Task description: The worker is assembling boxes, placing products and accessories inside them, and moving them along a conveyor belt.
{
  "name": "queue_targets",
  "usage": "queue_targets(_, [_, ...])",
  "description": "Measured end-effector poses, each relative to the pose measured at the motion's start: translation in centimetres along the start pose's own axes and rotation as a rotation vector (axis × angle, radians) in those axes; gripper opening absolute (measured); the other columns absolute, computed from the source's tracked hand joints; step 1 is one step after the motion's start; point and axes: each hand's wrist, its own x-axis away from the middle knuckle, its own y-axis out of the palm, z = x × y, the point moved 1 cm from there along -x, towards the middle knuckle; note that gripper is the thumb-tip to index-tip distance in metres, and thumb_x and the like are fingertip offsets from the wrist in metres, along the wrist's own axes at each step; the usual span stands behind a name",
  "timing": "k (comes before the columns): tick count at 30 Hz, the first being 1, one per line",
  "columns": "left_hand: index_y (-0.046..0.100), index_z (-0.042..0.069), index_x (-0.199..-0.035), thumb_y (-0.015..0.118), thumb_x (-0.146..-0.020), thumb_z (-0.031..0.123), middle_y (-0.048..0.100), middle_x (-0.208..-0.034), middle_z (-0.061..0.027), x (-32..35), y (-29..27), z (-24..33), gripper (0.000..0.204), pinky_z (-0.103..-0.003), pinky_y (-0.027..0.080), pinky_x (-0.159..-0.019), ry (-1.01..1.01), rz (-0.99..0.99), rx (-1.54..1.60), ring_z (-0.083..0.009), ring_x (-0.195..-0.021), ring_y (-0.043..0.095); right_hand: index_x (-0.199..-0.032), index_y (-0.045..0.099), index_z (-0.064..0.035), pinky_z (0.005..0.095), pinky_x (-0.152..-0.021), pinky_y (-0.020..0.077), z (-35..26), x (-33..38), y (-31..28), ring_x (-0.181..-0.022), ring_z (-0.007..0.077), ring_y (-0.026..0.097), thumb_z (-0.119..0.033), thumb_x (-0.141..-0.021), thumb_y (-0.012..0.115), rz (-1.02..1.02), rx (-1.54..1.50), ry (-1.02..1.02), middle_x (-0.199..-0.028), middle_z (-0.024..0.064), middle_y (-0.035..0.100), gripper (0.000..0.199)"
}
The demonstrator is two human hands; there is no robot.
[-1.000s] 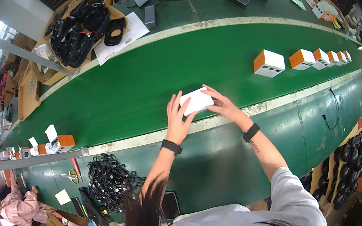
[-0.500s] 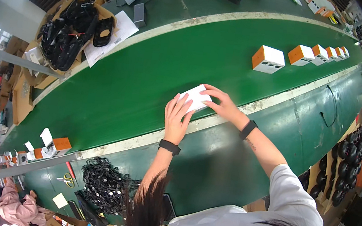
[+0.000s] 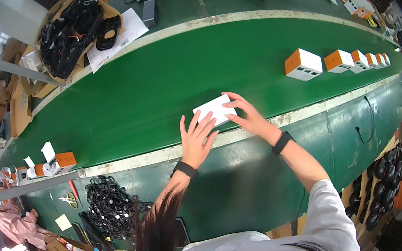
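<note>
A white box (image 3: 213, 108) lies on the green conveyor belt (image 3: 165, 85), close to its near edge. Its top is plain white, and its other sides are mostly hidden. My right hand (image 3: 249, 116) grips the right end, with the thumb on the near side and the fingers reaching over the far side. My left hand (image 3: 197, 139) is spread at the near left edge, its middle fingertips just over the box and the other fingers apart from it. Farther along the belt stands a row of orange and white boxes (image 3: 304, 65).
Black cables (image 3: 107, 204) lie heaped on the near table, beside yellow-handled scissors (image 3: 70, 200). An opened orange and white box (image 3: 64, 161) stands at the belt's left end. Across the belt, a carton (image 3: 71, 32) holds black pouches. A person in pink (image 3: 15, 225) sits lower left.
My left hand has drawn back toward me and its fingers have spread, uncovering more of the box top. My right hand keeps its grip, and the row of boxes appears slightly farther right.
</note>
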Motion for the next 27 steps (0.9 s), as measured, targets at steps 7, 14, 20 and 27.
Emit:
queue_targets(7, [0.059, 0.015, -0.111, 0.059, -0.080, 0.015, 0.051, -0.127, 0.0007, 0.0, -0.6, -0.5, 0.031, -0.056, 0.015, -0.104, -0.027, -0.001, -0.030, -0.0237, -0.125, 0.036, -0.110, 0.055, -0.0088, 0.0378, -0.101, 0.0323, 0.0, -1.4, -0.3, -0.123, 0.0297, 0.040, -0.006, -0.071, 0.071, -0.091, 0.027, 0.000, -0.133, 0.0155, 0.041, 0.042])
queue_targets(14, [0.054, 0.010, -0.115, 0.060, -0.074, 0.004, 0.045, -0.131, -0.0098, 2.4, -6.5, -4.3, 0.041, -0.045, 0.023, -0.104, -0.307, 0.365, 0.090, -0.0317, -0.126, 0.034, -0.112, 0.053, -0.0057, 0.0357, -0.105, 0.0283, 3.4, 1.9, -6.7, -0.127, 0.0257, 0.035, 0.006, -0.066, 0.069, 0.136, 0.061, 0.164, -0.132, 0.0159, 0.042, 0.051])
queue_targets(20, [0.035, -0.001, -0.123, 0.070, -0.066, 0.007, 0.032, -0.129, -0.0213, 10.8, -21.4, -17.3, 0.067, -0.046, 0.025, -0.101, -0.798, 0.779, -0.554, -0.0365, -0.121, 0.030, -0.117, 0.046, -0.0007, 0.0280, -0.103, 0.0263, 9.6, 3.2, -15.7, -0.120, 0.0181, 0.039, 0.007, -0.072, 0.062, 0.273, 0.200, 0.150, -0.123, 0.0069, 0.044, 0.048])
queue_targets(27, [0.036, 0.000, -0.126, 0.070, -0.072, 0.024, 0.043, -0.124, -0.0196, 16.7, -28.0, -26.3, 0.068, -0.047, 0.028, -0.099, -1.136, 0.739, -0.709, -0.0352, -0.119, 0.037, -0.127, 0.043, -0.0027, 0.0336, -0.106, 0.0237, 11.2, 4.1, -17.0, -0.125, 0.0204, 0.036, 0.001, -0.078, 0.059, 0.272, 0.532, 0.229, -0.132, 0.0083, 0.043, 0.051])
